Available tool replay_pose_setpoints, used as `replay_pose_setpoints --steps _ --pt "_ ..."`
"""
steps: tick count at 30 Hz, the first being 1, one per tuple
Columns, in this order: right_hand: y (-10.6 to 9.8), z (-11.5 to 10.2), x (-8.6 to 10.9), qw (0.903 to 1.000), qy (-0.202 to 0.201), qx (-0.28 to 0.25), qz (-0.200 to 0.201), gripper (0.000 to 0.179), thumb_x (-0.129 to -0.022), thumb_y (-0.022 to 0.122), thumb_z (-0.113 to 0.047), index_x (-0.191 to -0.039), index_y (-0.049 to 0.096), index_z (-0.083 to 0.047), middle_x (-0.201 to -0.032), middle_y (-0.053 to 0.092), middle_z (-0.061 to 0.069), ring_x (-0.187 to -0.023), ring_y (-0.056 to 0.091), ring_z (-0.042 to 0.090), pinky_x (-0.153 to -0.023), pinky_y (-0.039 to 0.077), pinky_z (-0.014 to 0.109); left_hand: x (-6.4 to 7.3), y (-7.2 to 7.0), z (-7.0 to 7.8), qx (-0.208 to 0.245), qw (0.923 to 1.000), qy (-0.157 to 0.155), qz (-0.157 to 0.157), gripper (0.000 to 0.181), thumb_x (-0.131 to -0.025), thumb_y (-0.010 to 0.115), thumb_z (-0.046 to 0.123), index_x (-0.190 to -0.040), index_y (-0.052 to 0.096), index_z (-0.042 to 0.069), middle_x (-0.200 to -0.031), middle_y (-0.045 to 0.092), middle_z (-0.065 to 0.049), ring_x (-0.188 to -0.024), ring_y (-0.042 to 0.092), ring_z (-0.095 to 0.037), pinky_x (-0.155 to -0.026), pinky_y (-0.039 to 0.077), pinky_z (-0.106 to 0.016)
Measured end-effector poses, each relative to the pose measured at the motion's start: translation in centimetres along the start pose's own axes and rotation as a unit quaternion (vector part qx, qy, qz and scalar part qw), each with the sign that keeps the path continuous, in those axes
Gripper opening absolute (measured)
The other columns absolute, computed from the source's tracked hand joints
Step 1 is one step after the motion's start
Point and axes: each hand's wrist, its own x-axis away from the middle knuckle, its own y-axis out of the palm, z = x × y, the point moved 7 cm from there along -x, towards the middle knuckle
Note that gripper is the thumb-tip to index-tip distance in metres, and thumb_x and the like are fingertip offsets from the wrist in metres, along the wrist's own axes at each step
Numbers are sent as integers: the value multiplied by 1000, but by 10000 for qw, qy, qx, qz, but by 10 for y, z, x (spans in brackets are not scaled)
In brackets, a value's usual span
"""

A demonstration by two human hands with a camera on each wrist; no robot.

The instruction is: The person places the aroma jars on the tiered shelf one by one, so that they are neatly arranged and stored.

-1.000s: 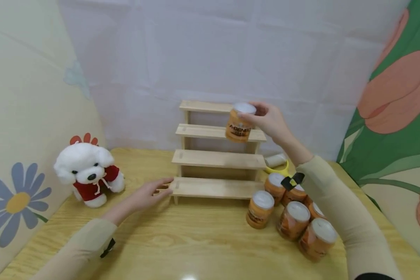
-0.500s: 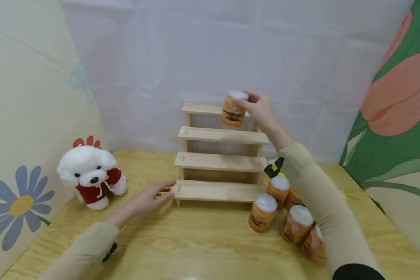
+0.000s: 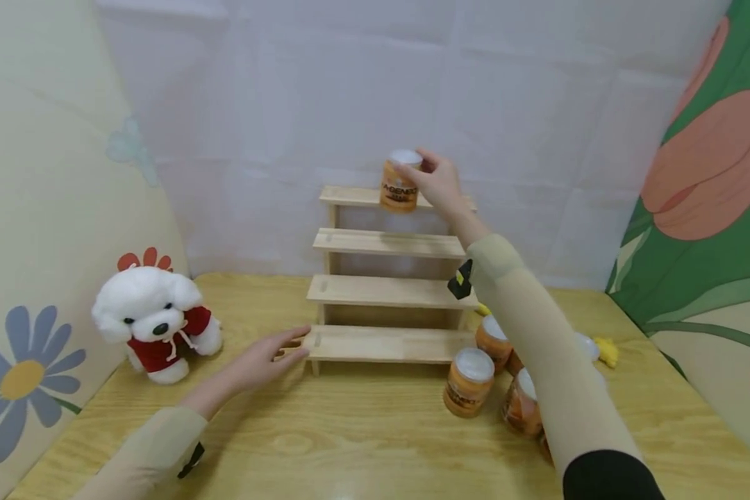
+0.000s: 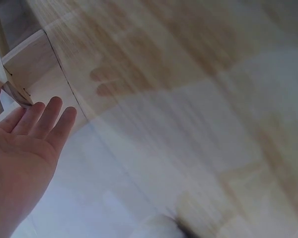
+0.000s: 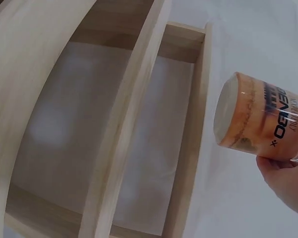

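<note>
My right hand (image 3: pixel 436 184) grips an orange jar with a white lid (image 3: pixel 400 181) by its top, holding it just over the top step of a wooden four-step rack (image 3: pixel 387 292). The right wrist view shows the jar (image 5: pixel 263 119) clear of the rack's top boards (image 5: pixel 134 114). My left hand (image 3: pixel 269 353) lies flat with straight fingers against the left end of the rack's bottom step; in the left wrist view the fingers (image 4: pixel 44 119) touch the rack's corner (image 4: pixel 17 94).
Several more orange jars (image 3: pixel 469 380) stand on the wooden table (image 3: pixel 350 430) right of the rack, partly hidden by my right sleeve. A white plush dog in a red shirt (image 3: pixel 153 321) sits at the left. A small yellow object (image 3: pixel 606 349) lies at the right.
My right hand has lifted the jar up and leftward, from the second step's height to the top step. The left hand has stayed at the bottom step.
</note>
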Motion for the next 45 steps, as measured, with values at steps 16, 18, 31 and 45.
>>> replay_pose_setpoints --steps 16,18,31,45 --pt "6 13 -15 9988 291 280 275 67 -83 71 -36 -139 43 -10 -142 45 11 -129 45 18 -106 40 28 3 2 7 7 10000 -29 -5 56 -99 48 33 -143 37 1 -144 42 -20 -122 51 -38 -99 43 -55" --pt "9 13 -16 9986 174 309 387 66 -85 70 -34 -140 44 -10 -138 49 12 -124 49 21 -103 42 28 2 3 6 -45 10000 6 -42 56 -99 47 34 -143 37 1 -144 41 -20 -122 51 -37 -98 43 -54" --pt "25 26 -13 9989 290 265 267 75 -86 67 -41 -144 34 -8 -134 51 12 -121 51 21 -100 45 28 7 4 5 29 10000 -51 -69 57 -99 47 35 -144 36 1 -145 40 -19 -123 49 -38 -99 43 -55" --pt "21 36 6 9960 436 762 132 64 -83 73 -30 -131 43 -1 -128 53 15 -116 54 23 -95 49 29 6 0 8 -106 9999 68 -75 56 -99 48 32 -142 37 -1 -143 42 -21 -121 51 -38 -96 45 -54"
